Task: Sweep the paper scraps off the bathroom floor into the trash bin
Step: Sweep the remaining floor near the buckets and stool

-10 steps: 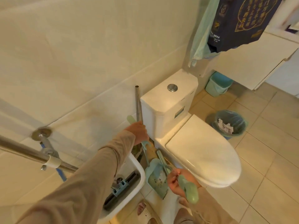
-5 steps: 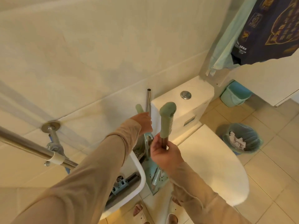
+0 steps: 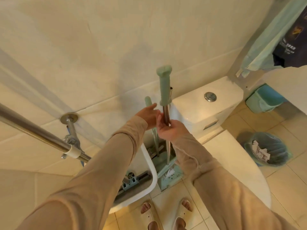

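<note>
My right hand (image 3: pixel 171 130) is closed around the metal shaft of a long tool with a green grip (image 3: pixel 164 85), held upright. The shaft runs down to a green dustpan (image 3: pixel 169 177) on the floor between a white tub and the toilet. My left hand (image 3: pixel 147 116) is just left of it, fingers spread, beside a second green handle (image 3: pixel 147 101) that also stands upright. The trash bin (image 3: pixel 280 153), round with a blue-green liner, stands on the floor right of the toilet with paper scraps (image 3: pixel 259 151) inside. I see no scraps on the visible floor.
The toilet tank (image 3: pixel 199 112) and closed lid (image 3: pixel 232 166) fill the middle right. A white tub (image 3: pixel 153 173) holding a mop head sits below a steel rail (image 3: pixel 33 130). A small teal bin (image 3: pixel 264 100) stands in the corner under hanging towels (image 3: pixel 265 35). My slippered feet (image 3: pixel 166 216) are at the bottom.
My right hand has lifted the green-gripped tool upright and higher. My left hand has opened off the second green handle. The view has shifted left.
</note>
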The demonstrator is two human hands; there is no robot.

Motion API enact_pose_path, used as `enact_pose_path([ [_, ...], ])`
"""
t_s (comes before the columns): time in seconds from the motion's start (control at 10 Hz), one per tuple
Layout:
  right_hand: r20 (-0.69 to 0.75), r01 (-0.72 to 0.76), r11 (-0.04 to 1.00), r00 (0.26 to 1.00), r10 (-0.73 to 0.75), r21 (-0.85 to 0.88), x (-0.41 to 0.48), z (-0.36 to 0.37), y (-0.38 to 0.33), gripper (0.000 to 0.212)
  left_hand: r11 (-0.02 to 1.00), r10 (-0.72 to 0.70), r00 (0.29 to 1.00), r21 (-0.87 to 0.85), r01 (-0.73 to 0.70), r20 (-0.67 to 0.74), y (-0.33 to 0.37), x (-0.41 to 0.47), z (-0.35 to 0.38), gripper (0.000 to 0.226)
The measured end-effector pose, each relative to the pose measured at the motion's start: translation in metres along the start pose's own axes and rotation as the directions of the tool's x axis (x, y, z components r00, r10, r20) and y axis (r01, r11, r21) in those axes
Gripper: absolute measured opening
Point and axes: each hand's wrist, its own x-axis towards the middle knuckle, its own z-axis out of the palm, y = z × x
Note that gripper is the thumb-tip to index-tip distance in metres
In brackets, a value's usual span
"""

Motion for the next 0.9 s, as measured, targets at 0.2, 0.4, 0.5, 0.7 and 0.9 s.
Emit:
enact_pose_path([
  [0.2, -0.020, 0.055, 0.989, 0.998, -0.052, 0.139, 0.019, 0.020, -0.028, 0.047, 0.964, 0.175, 0.975, -0.227, -0.142, 0.135, 0.002, -0.013, 0.006, 0.037],
  [0.4, 0.007, 0.020, 1.000, 1.000, -0.019, -0.007, 0.047, 0.037, -0.036, 0.038, 0.945, 0.091, 0.989, -0.325, -0.050, 0.114, 0.009, -0.014, 0.013, 0.040],
  [0.5, 0.036, 0.038, 0.999, 0.999, -0.037, -0.023, 0.056, 0.043, -0.034, 0.032, 0.947, 0.053, 0.995, -0.319, -0.022, 0.089, 0.012, -0.013, 0.016, 0.043],
  [0.7, 0.119, 0.083, 0.996, 0.989, -0.087, 0.037, 0.056, 0.039, -0.028, 0.042, 0.935, 0.028, 0.995, -0.353, 0.008, 0.097, 0.018, -0.017, 0.020, 0.050],
  [0.9, 0.112, 0.161, 0.876, 0.986, -0.123, -0.454, 0.035, 0.005, -0.032, 0.023, 0.945, 0.071, 0.997, -0.317, -0.081, -0.042, 0.023, -0.039, 0.021, 0.060],
])
